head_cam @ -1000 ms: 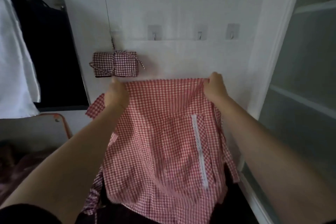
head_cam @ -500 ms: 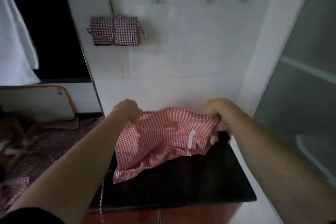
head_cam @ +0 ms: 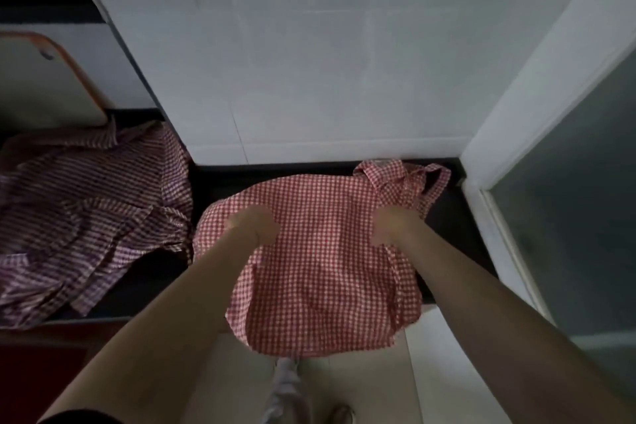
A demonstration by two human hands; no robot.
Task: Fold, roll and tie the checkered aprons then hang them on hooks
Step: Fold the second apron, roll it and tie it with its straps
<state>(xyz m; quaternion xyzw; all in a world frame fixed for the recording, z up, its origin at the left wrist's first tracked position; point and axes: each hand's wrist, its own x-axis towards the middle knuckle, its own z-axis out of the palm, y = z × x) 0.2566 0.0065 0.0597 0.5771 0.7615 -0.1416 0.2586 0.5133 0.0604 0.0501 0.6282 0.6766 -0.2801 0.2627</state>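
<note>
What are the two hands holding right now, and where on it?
Both hands are on the red apron on the counter: left hand at its left part, right hand at its right. Whether they grip or press cannot be told.

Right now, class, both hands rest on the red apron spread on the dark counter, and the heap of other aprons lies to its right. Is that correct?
One detail is wrong. The head view shows the heap to the left of the red apron, not the right. The rest holds: the left hand and right hand rest on it on the dark counter.
</note>
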